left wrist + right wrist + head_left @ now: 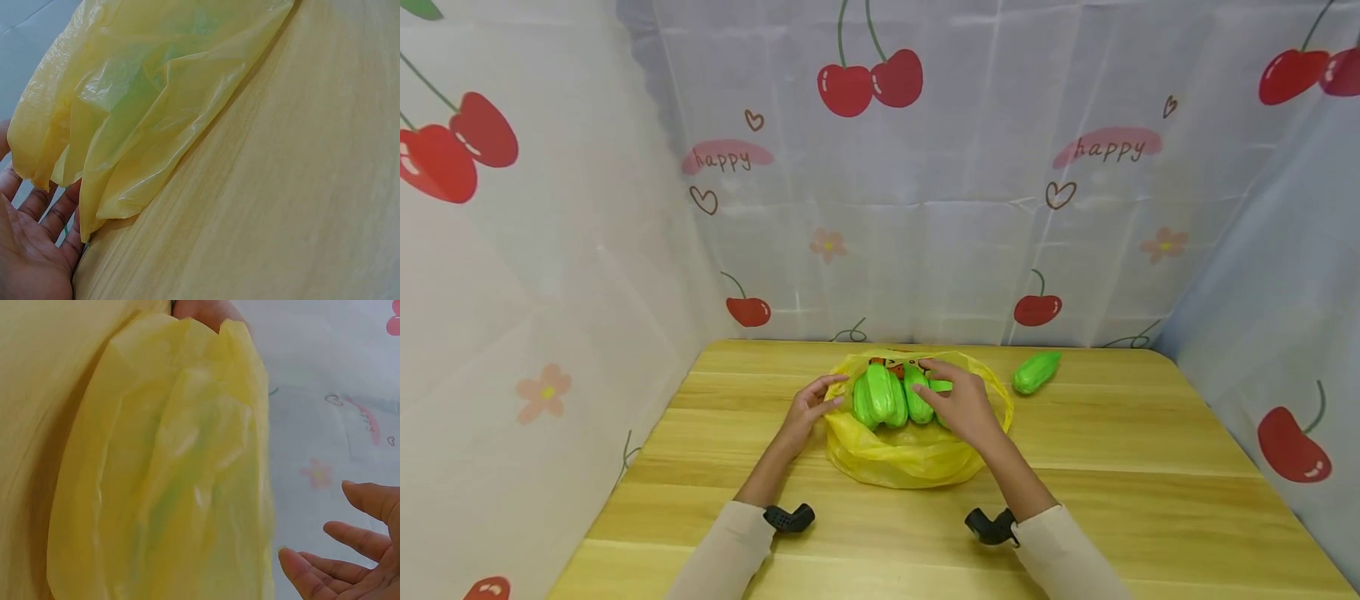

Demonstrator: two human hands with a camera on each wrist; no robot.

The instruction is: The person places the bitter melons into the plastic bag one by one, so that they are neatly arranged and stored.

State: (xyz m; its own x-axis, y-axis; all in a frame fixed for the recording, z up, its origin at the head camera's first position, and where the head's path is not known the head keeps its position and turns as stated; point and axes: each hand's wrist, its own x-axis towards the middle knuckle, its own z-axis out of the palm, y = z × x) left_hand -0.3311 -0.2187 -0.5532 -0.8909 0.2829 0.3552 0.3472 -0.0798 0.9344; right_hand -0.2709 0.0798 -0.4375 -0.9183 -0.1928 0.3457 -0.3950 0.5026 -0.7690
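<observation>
A yellow plastic bag (902, 471) sits with its mouth open on the table. Inside it lie several glossy green ridged fruits (880, 396), which look like star fruit; the kind is not certain. My left hand (805, 414) is at the bag's left rim, its extended fingers touching the plastic; some fingertips are behind it in the left wrist view. Over the bag's right side hovers my right hand (962, 406), fingers spread and holding nothing, hiding part of the fruits. One more green fruit (1036, 372) lies on the table to the right of the bag.
The wooden table (1120, 500) ends at a cherry-print curtain (910, 208) behind, with more curtain at both sides. A brown and orange patterned patch (891, 364) shows at the bag's far rim. Black wrist devices (792, 518) sit at both cuffs.
</observation>
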